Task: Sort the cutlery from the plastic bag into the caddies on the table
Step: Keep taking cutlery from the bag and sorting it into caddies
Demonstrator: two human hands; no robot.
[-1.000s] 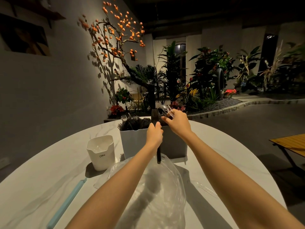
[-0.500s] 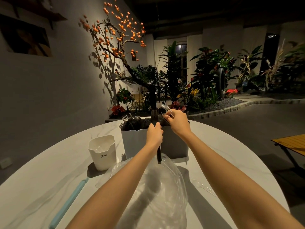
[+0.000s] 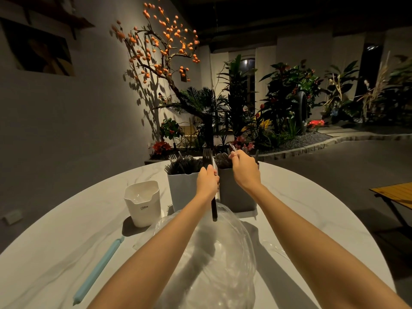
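My left hand (image 3: 207, 181) grips a black plastic fork (image 3: 214, 208) upright, tines up, in front of two caddies. The white caddy (image 3: 181, 190) on the left bristles with black forks. The dark grey caddy (image 3: 236, 197) on the right holds more black cutlery. My right hand (image 3: 244, 169) hovers over the grey caddy's rim and pinches a thin clear plastic utensil (image 3: 232, 147) that sticks up past the fingers. A crumpled clear plastic bag (image 3: 214, 264) lies on the table between my forearms. A smaller white caddy (image 3: 143, 202) marked CRBW stands to the left.
The round white marble table (image 3: 55, 253) also carries a pale blue bag clip (image 3: 98, 266) at the front left. A clear utensil (image 3: 274, 248) lies right of the bag. Plants and a wall are behind; a wooden table (image 3: 394, 195) stands at the right.
My right hand has lowered slightly over the grey caddy, and the shiny piece it held high now shows only as a thin clear tip. My left hand keeps the fork in place.
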